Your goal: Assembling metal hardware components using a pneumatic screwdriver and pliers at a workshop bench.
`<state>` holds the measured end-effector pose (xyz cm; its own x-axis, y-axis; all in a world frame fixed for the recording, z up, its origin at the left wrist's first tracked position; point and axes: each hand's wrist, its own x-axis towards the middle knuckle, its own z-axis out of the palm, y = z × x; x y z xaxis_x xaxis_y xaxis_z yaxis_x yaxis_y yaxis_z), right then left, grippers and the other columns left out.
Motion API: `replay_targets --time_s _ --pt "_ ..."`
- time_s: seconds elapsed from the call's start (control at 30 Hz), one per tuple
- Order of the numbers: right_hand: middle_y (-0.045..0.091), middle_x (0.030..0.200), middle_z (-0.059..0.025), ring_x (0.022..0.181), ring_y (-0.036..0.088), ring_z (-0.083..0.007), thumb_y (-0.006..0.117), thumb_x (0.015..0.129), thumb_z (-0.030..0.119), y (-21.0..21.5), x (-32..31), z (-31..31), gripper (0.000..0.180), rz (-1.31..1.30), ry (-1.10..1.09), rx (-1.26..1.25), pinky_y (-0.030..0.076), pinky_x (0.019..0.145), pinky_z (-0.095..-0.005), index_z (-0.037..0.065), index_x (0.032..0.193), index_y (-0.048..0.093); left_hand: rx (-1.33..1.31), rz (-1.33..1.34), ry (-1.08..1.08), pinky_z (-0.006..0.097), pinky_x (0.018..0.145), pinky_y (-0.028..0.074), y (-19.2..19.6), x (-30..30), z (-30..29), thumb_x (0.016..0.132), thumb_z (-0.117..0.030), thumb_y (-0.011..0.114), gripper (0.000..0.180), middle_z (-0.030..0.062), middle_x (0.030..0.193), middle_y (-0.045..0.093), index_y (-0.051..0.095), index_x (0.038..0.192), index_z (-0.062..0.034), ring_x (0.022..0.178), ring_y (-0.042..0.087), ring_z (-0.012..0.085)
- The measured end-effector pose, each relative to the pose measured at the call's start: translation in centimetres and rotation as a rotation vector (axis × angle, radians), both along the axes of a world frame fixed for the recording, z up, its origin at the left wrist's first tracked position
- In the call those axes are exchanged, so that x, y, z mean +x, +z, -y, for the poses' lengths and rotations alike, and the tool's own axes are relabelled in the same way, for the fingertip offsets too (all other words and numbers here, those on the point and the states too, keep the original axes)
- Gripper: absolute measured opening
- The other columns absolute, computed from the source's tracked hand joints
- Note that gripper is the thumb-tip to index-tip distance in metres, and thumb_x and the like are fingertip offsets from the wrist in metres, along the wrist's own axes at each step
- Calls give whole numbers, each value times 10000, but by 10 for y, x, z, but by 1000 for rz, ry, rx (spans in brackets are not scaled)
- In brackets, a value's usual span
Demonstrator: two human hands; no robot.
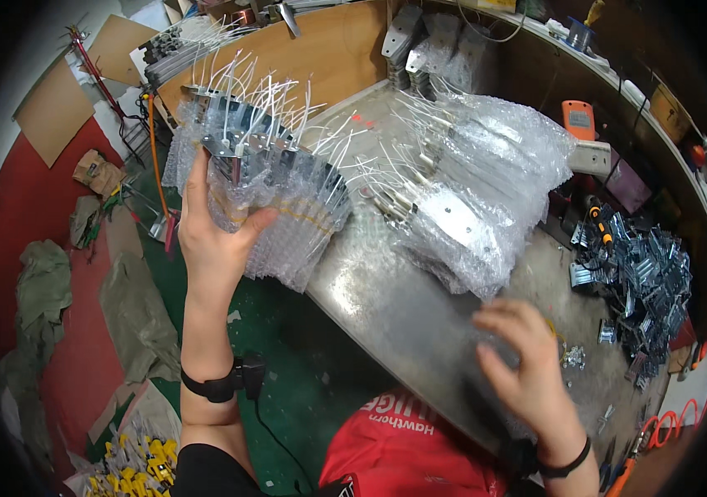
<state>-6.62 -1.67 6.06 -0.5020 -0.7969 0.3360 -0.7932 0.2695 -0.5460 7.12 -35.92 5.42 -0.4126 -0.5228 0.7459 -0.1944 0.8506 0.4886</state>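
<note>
My left hand [217,236] is at the near end of a row of grey metal plates in bubble wrap [275,236] on the bench's left side. Its index finger reaches up to a plate corner and its thumb lies across the wrap, gripping the end of the row; the other fingers are largely hidden. White wires [266,91] stick up from the plates. Slightly blurred, my right hand [523,360] hovers over the bench's front part, open and holding nothing, its fingers apart and bent. Beyond it lies a second pile of bubble-wrapped plates [461,224], wires pointing left.
A heap of small metal brackets [639,282] covers the right of the metal bench [378,306], with an orange-black screwdriver [598,222] on it. An orange meter [578,120] stands behind. Bare plates [436,45] are stacked at the back. Yellow parts [142,464] lie lower left.
</note>
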Motion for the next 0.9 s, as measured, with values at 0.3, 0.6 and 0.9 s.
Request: replay_targets --time_s 0.3,0.6,0.9 --pt "555 998 -168 964 561 -358 728 718 117 -20 -72 87 458 -385 -142 212 477 823 -420 48 1145 579 39 22 -38 390 1025 387 -2 4 3 573 -167 864 1004 190 1346 494 345 1421 -28 1227 493 316" --pt "568 1006 -229 957 562 -403 641 824 220 -30 -79 93 464 -146 -231 109 464 828 -437 59 1249 547 17 -21 -63 379 979 435 -1 7 0 573 -174 868 977 183 1301 527 373 1410 -79 1204 518 342" --pt "588 782 -45 594 519 -129 491 977 295 -23 -80 38 304 990 -452 -537 404 529 -254 7 985 589 10 -39 -117 385 1027 396 -2 11 -4 615 -189 849 1012 195 1371 457 295 1455 -87 1244 479 342"
